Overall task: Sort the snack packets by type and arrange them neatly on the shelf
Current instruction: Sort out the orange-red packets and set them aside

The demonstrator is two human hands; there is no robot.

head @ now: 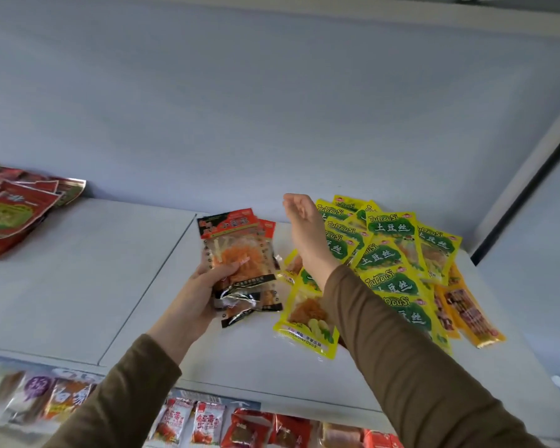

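My left hand grips a small stack of red-and-black snack packets with clear windows, held just above the white shelf. My right hand hovers empty, fingers loosely curled, above the left edge of a spread pile of yellow-and-green TuDouSi packets. A few orange packets lie at the right end of that pile, partly under it. My right forearm hides part of the yellow pile.
A heap of red packets lies at the shelf's far left. A seam divides the shelf boards. The lower shelf holds rows of other snack packets. The shelf's right side panel bounds the space.
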